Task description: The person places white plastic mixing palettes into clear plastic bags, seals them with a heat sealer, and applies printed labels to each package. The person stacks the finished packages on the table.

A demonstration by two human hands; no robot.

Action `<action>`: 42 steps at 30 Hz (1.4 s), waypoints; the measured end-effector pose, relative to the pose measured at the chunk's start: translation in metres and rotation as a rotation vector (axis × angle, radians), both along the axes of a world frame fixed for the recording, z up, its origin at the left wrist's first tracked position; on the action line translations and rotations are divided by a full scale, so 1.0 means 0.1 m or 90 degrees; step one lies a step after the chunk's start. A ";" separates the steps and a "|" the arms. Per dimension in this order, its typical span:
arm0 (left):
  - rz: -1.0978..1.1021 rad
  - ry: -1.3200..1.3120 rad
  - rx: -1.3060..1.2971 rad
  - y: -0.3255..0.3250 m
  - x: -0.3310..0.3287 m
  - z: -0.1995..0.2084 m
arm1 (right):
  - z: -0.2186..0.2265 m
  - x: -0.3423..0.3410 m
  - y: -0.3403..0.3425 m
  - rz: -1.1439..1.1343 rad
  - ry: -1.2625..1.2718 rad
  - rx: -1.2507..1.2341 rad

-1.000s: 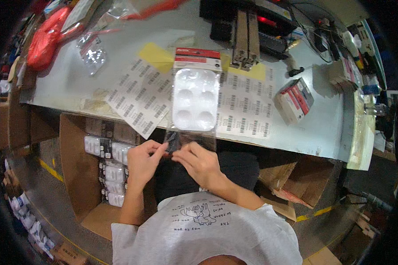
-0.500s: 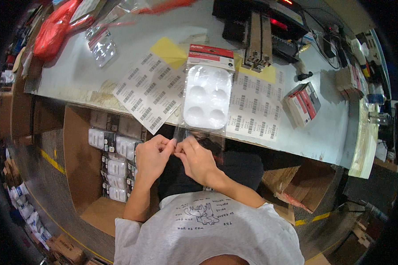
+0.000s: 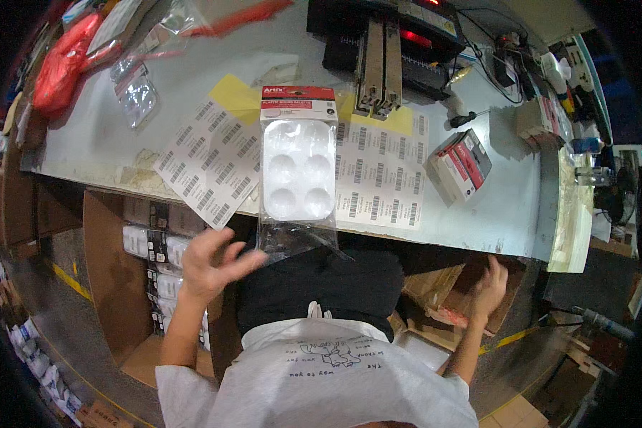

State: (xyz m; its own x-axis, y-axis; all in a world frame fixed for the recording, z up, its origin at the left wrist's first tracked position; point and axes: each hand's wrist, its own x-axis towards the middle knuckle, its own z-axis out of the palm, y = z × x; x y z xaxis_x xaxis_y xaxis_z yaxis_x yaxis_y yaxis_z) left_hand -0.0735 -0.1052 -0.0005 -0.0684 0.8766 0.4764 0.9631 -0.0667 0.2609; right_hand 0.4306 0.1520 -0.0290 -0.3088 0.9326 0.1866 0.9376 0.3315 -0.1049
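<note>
A white plastic paint palette [image 3: 299, 171] with round wells lies at the table's front edge inside a clear plastic bag [image 3: 299, 239]. The bag has a red and white header card [image 3: 297, 104] at its far end, and its loose near end hangs over the edge. Just left of that loose end is my left hand [image 3: 217, 267], empty, with fingers spread. Out to the right, my right hand [image 3: 490, 285] hangs over a cardboard box below the table edge; its fingers are stretched and nothing shows in them.
Barcode label sheets [image 3: 381, 175] lie under the bag on the table [image 3: 214, 43]. A stack of red and white cards [image 3: 460, 165] sits to the right, near a black sealing machine [image 3: 378, 64]. Below are a box of packed palettes [image 3: 110, 285] and another cardboard box [image 3: 506, 274].
Both hands have let go of the bag's near end. My left hand has drawn back left and opened; my right hand has swung far right. The whole view has shifted slightly.
</note>
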 end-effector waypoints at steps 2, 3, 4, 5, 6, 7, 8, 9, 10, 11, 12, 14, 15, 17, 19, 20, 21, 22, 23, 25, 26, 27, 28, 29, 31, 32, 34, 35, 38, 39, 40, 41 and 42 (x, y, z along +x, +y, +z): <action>-0.099 0.156 -0.007 0.06 -0.02 -0.02 | -0.08 -0.98 -0.07 0.147 0.291 -0.080; -0.084 0.205 0.023 0.09 -0.02 -0.04 | -0.13 -1.50 -0.16 0.141 0.458 -0.188; -0.085 0.277 0.022 0.12 -0.03 -0.07 | -0.03 -1.82 -0.22 0.465 0.264 -0.071; -0.082 0.231 0.039 0.14 -0.03 -0.09 | 0.04 -2.13 -0.29 0.713 0.128 0.082; -0.085 0.216 0.052 0.14 -0.05 -0.10 | 0.11 -2.39 -0.29 0.814 0.078 0.172; -0.095 0.214 0.043 0.14 -0.06 -0.12 | 0.17 -2.60 -0.32 0.834 0.116 0.158; -0.102 0.201 0.048 0.13 -0.07 -0.13 | 0.25 -2.73 -0.32 0.833 0.161 0.168; -0.121 0.186 0.055 0.13 -0.09 -0.15 | 0.31 -2.83 -0.32 0.838 0.165 0.160; -0.126 0.180 0.058 0.11 -0.11 -0.16 | 0.36 -2.88 -0.31 0.842 0.147 0.139; -0.134 0.173 0.060 0.12 -0.13 -0.17 | 0.40 -2.90 -0.30 0.833 0.154 0.130; -0.144 0.165 0.060 0.12 -0.16 -0.17 | 0.41 -2.90 -0.28 0.836 0.177 0.099; -0.176 0.145 0.061 0.13 -0.20 -0.14 | 0.41 -2.88 -0.25 0.826 0.193 0.034; -0.198 0.134 0.060 0.14 -0.22 -0.11 | 0.40 -2.88 -0.24 0.832 0.194 0.024; -0.205 0.019 0.091 0.19 -0.28 0.02 | 0.44 -2.88 -0.20 0.780 0.292 -0.045; -0.170 -0.083 0.136 0.27 -0.35 0.24 | 0.56 -2.96 -0.14 0.696 0.413 -0.117; -0.130 -0.136 0.146 0.32 -0.39 0.38 | 0.65 -3.03 -0.09 0.637 0.483 -0.159; -0.090 -0.189 0.174 0.41 -0.43 0.52 | 0.78 -3.12 -0.04 0.581 0.555 -0.200; -0.055 -0.256 0.221 0.51 -0.46 0.66 | 0.91 -3.23 0.01 0.527 0.629 -0.240; -0.064 -0.341 0.289 0.64 -0.46 0.79 | 1.04 -3.36 0.06 0.545 0.692 -0.245; -0.059 -0.611 0.407 0.87 -0.44 0.99 | 1.27 -3.62 0.11 0.517 0.867 -0.345; -0.083 -0.680 0.469 0.94 -0.41 1.06 | 1.36 -3.70 0.12 0.505 0.946 -0.413; -0.096 -0.715 0.538 0.97 -0.37 1.11 | 1.43 -3.73 0.11 0.529 1.004 -0.437; -0.108 -0.745 0.601 0.97 -0.31 1.13 | 1.47 -3.73 0.08 0.545 1.059 -0.423; -0.099 -0.813 0.684 0.93 -0.23 1.11 | 1.46 -3.67 0.02 0.545 1.094 -0.430; -0.132 -0.766 0.684 0.77 -0.05 1.00 | 1.35 -3.48 -0.15 0.527 1.130 -0.437; -0.135 -0.760 0.695 0.68 0.05 0.91 | 1.24 -3.41 -0.29 0.523 1.151 -0.395; -0.031 -0.753 0.705 0.52 0.31 0.68 | 1.00 -3.23 -0.51 0.487 1.150 -0.426; -0.048 -0.712 0.668 0.43 0.37 0.57 | 0.88 -3.15 -0.61 0.474 1.147 -0.451; 0.013 -0.667 0.622 0.27 0.60 0.27 | 0.59 -2.97 -0.83 0.391 1.092 -0.561; 0.042 -0.638 0.592 0.24 0.64 0.20 | 0.54 -2.93 -0.89 0.354 1.062 -0.593; 0.055 -0.680 0.574 0.20 0.66 0.15 | 0.51 -2.89 -0.92 0.357 1.046 -0.619; 0.057 -0.670 0.573 0.18 0.66 0.11 | 0.48 -2.86 -0.92 0.342 1.013 -0.623; 0.064 -0.660 0.585 0.16 0.66 0.08 | 0.48 -2.83 -0.91 0.363 0.993 -0.623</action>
State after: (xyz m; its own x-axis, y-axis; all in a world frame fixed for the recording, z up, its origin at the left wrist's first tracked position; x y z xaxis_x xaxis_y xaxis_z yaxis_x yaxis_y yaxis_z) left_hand -0.0080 -0.0892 0.0076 -0.7850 0.2499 0.5669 0.3700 -0.5448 0.7526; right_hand 0.1475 0.0605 0.0188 -0.6712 0.7329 0.1108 -0.3356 -0.1672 -0.9271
